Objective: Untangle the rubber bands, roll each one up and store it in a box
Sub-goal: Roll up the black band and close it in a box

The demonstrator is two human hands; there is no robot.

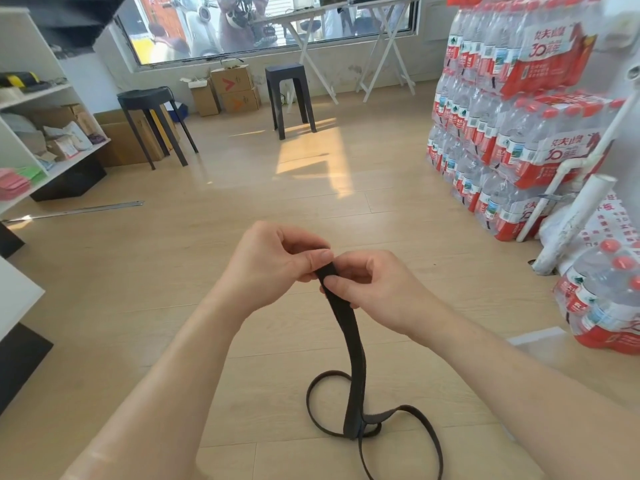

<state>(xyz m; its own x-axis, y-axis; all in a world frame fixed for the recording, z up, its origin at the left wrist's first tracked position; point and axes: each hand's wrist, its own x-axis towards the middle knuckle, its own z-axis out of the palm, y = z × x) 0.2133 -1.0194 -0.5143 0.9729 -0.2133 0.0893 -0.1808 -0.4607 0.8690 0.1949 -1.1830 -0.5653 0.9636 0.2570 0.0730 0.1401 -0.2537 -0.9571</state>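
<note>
Both hands, left (273,261) and right (370,289), are pinching the top of a black band (349,341) whose loops are trailing on the floor (138,289).

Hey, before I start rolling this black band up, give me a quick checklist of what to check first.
1. Both hands on the band's end: ok. The left hand and the right hand pinch the top of the black band.
2. End flat between the fingers: ok, it looks flat.
3. Trailing length untangled: not ok. Its loops cross each other on the floor.
4. Nothing lying on the trailing part: ok.
5. Storage box within reach: cannot tell. Only cardboard boxes by the far wall show.
</note>
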